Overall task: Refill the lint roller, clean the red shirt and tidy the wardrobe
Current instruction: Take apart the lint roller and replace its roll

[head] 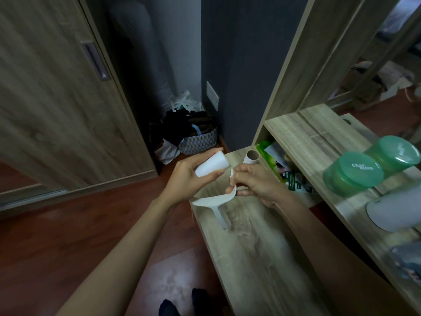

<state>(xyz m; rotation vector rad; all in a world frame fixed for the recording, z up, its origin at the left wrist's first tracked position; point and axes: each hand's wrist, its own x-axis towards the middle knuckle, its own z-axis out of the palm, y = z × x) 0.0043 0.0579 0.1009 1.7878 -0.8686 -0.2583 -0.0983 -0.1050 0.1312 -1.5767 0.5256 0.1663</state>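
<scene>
Hands met over the low wooden shelf [262, 247], mid-refill. The left hand [189, 176] was wrapped around the white refill roll [211, 166], fingers curled over the top and thumb underneath, its open end tipped toward the right hand [252, 183]. That one pinched the lint roller [218, 201] near its head, fingertips pressed together on the white frame, the handle hanging down toward the shelf. A bare cardboard core [251, 156] stood upright just behind, evidently the spent one. To my eye the step wanted the roll's bore lined up squarely with the spindle, then slid on straight, the right hand holding the frame steady. Both forearms reached forward and converged, wrists slightly bent inward. No red shirt was in sight.
</scene>
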